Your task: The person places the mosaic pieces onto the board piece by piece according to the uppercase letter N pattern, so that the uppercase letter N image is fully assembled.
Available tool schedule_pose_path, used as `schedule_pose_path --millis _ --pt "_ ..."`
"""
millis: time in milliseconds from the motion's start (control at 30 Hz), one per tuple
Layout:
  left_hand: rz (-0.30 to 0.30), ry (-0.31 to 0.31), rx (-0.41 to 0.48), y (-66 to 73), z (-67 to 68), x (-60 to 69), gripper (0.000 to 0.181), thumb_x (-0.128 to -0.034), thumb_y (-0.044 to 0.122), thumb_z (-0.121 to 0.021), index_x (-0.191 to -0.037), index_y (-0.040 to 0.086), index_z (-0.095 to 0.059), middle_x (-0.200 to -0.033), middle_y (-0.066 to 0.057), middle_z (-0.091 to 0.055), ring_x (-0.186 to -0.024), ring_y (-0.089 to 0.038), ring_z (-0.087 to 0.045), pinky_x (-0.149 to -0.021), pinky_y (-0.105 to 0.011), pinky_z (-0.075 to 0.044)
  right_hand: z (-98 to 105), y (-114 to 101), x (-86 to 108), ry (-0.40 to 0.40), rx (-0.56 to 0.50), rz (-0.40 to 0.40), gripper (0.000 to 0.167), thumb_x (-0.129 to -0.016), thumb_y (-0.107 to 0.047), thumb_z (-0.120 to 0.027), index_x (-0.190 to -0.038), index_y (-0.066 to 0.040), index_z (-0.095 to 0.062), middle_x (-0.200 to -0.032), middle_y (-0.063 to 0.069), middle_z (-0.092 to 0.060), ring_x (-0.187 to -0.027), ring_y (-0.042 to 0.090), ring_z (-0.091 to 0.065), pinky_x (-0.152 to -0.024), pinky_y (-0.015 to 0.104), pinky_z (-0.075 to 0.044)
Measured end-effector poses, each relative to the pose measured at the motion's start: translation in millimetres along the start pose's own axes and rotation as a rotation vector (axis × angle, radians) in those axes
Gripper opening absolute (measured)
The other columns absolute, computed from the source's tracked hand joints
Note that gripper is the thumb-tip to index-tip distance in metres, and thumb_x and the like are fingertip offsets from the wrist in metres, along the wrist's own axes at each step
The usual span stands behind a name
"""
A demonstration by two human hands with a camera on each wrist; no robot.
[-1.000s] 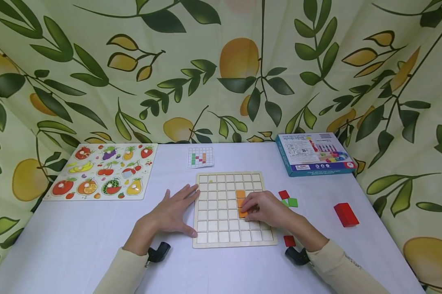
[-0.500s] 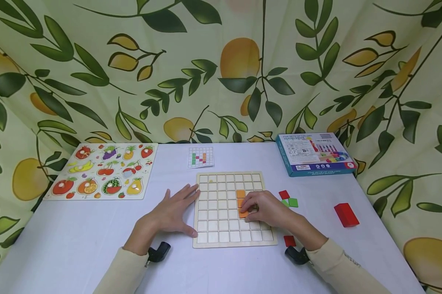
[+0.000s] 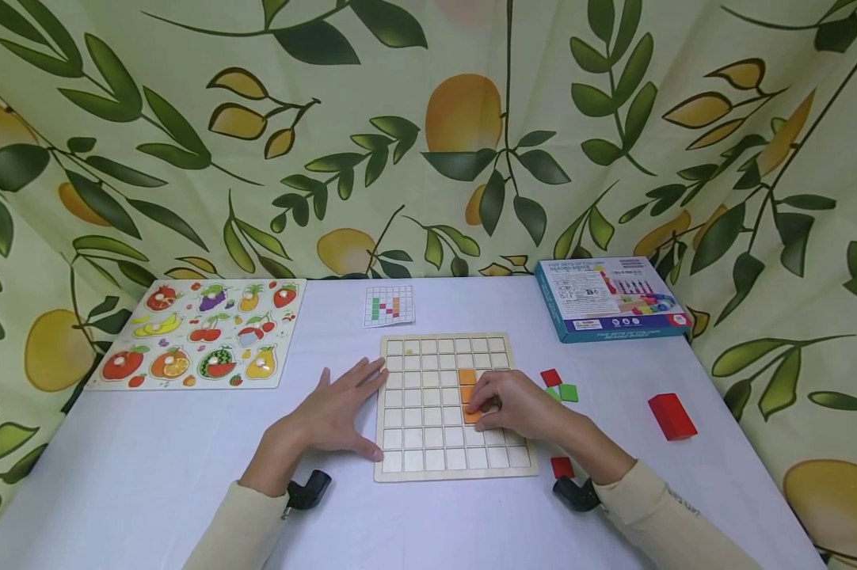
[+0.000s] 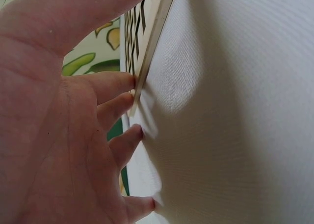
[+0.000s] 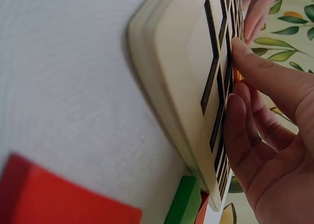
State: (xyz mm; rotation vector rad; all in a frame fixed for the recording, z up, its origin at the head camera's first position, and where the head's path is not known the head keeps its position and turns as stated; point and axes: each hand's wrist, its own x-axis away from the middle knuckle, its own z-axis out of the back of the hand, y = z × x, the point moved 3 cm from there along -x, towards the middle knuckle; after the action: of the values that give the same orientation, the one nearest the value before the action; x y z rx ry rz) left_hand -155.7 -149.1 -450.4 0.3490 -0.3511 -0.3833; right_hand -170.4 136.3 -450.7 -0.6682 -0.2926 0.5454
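Curtained tabletop play area, fruit-and-leaf curtain point(image 3: 386, 103), white-covered table point(image 3: 414, 522), fruit puzzle board point(image 3: 200, 336), printed box point(image 3: 610, 299)

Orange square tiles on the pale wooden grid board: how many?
3: far orange tile, middle orange tile and near orange tile, in one column of the board. The right hand partly covers the near one and may hide more.

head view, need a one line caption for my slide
Left hand against the board, right hand on an orange tile.
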Motion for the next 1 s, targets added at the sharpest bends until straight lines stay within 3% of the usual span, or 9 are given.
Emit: schedule_pose_path --millis 500,700,1000 --pt "0.009 -0.009 -0.003 0.4 0.5 1.5 0.119 -0.0604 0.055 -0.093 -0.159 0.017 -0.038 -0.172 0.001 -0.024 -0.162 -0.028 -0.016 -0.123 -0.076 -0.009 5.9 -0.8 1.7 -0.061 -0.028 0.040 0.023 -0.081 -0.014 -0.086 -0.102 -0.017 -0.082 -0.099 -0.008 -0.070 -0.089 0.008 -0.059 -0.076 0.018 -0.057" --pt "0.002 -0.009 0.006 0.1 1.4 2.0 0.120 -0.0597 0.054 -0.094 -0.159 0.015 -0.038 -0.172 0.000 -0.025 -0.162 -0.029 -0.017 -0.122 -0.077 -0.009 23.4 -3.3 5.9 -0.051 -0.058 0.059 0.029 -0.083 -0.020 -0.085 -0.112 -0.020 -0.078 -0.109 -0.004 -0.072 -0.097 0.015 -0.062 -0.076 0.020 -0.058" --pt "-0.002 -0.007 0.004 0.0 2.2 1.6 0.120 -0.0603 0.056 -0.093 -0.159 0.015 -0.037 -0.172 -0.001 -0.025 -0.162 -0.030 -0.017 -0.122 -0.078 -0.009 60.1 -3.0 17.4 0.050 -0.030 0.038 0.046 -0.084 -0.022 -0.085 -0.127 -0.019 -0.071 -0.130 -0.002 -0.069 -0.123 0.024 -0.064 -0.098 0.047 -0.060"
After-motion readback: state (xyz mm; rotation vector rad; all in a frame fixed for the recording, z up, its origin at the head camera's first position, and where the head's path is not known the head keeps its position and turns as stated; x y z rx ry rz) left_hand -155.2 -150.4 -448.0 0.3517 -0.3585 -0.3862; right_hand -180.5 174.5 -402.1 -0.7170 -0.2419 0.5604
